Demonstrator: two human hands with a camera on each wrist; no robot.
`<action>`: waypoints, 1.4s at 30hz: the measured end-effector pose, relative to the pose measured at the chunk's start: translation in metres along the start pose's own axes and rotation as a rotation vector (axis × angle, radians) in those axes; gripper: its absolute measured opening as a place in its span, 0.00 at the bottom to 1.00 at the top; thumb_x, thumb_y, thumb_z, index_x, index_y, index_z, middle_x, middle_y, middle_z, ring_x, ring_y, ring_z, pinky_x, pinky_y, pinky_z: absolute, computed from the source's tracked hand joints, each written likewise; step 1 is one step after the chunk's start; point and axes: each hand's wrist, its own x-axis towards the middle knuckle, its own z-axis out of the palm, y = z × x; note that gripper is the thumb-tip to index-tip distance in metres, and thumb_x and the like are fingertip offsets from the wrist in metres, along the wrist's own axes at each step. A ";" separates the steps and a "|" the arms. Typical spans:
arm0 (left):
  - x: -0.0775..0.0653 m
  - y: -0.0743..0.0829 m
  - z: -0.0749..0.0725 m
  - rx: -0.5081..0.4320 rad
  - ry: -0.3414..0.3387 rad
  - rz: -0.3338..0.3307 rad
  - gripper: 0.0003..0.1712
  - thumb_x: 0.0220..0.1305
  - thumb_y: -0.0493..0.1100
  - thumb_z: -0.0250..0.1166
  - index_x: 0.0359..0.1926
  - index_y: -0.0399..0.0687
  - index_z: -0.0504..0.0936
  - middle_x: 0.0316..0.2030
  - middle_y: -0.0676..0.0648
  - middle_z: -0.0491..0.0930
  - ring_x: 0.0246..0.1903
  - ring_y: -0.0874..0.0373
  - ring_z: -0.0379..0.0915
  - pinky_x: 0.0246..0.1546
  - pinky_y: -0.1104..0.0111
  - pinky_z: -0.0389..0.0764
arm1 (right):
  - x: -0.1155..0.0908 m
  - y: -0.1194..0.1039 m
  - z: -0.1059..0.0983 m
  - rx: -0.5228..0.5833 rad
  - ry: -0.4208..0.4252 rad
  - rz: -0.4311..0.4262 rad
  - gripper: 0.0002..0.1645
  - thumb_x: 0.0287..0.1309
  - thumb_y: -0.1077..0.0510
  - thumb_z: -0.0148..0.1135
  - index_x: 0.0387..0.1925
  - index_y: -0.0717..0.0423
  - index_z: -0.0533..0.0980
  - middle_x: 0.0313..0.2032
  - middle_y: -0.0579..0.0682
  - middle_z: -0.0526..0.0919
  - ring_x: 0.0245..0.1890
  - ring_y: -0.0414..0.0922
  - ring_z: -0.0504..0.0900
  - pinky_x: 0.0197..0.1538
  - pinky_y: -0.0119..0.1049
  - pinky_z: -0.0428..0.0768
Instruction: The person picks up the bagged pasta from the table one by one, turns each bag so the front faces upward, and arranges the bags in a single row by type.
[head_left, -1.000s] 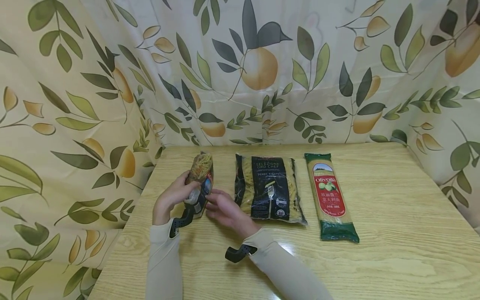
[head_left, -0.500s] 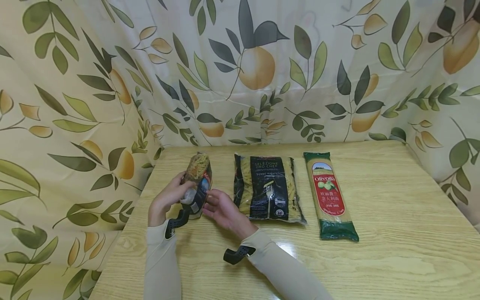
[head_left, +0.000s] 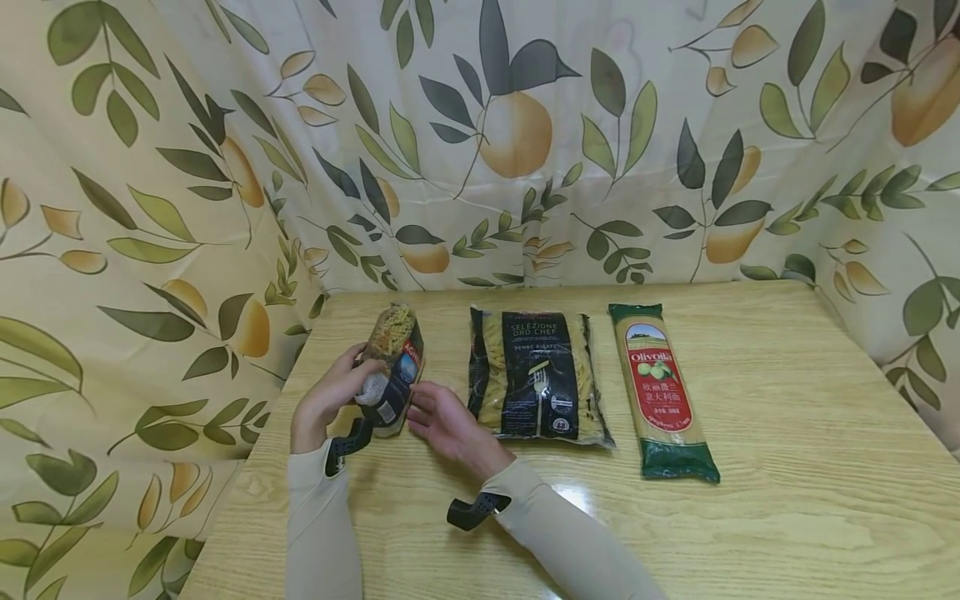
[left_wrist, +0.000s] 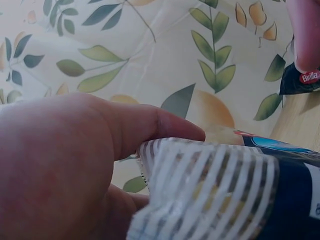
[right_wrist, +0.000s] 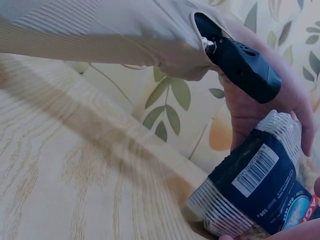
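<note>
A small bag of pasta (head_left: pixel 392 390), with a dark blue label, red and light-blue print and striped clear ends, is at the left of the table in the head view. My left hand (head_left: pixel 330 400) grips it from the left, the thumb lying over the bag in the left wrist view. On the other side, my right hand (head_left: pixel 450 423) touches the bag's lower right edge with loosely bent fingers (right_wrist: pixel 305 231). In the right wrist view, the bag's barcode side (right_wrist: pixel 255 170) faces the camera. Whether the bag touches the table is unclear.
Right of the hands lies a larger black-labelled bag of penne (head_left: pixel 536 379). Farther right is a long spaghetti packet (head_left: pixel 663 396) with green ends and a red label. The wooden table (head_left: pixel 810 433) meets a leaf-and-fruit patterned curtain (head_left: pixel 525 217) at the back and left.
The small pasta bag has turned so more of its red and blue label shows. My left hand has shifted slightly left with it; the right hand has stayed nearly still.
</note>
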 end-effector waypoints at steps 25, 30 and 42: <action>0.000 -0.020 -0.017 -0.109 0.019 -0.041 0.42 0.80 0.50 0.43 0.83 0.40 0.36 0.73 0.26 0.59 0.52 0.52 0.74 0.46 0.63 0.83 | 0.000 0.003 0.001 -0.033 -0.014 -0.003 0.37 0.73 0.54 0.49 0.76 0.66 0.55 0.81 0.69 0.45 0.79 0.68 0.55 0.82 0.58 0.53; 0.001 -0.023 -0.019 -0.149 0.015 -0.033 0.42 0.80 0.50 0.42 0.83 0.39 0.36 0.72 0.27 0.59 0.50 0.55 0.74 0.45 0.62 0.82 | 0.001 0.007 0.003 -0.046 -0.026 -0.005 0.28 0.73 0.53 0.48 0.67 0.64 0.62 0.80 0.70 0.49 0.77 0.68 0.58 0.81 0.59 0.55; 0.006 -0.028 -0.019 -0.195 0.028 -0.002 0.37 0.80 0.49 0.46 0.81 0.38 0.49 0.39 0.51 0.78 0.33 0.64 0.79 0.33 0.67 0.84 | 0.004 0.011 0.001 -0.022 -0.017 -0.001 0.37 0.72 0.49 0.50 0.75 0.57 0.54 0.79 0.69 0.54 0.67 0.60 0.69 0.71 0.51 0.70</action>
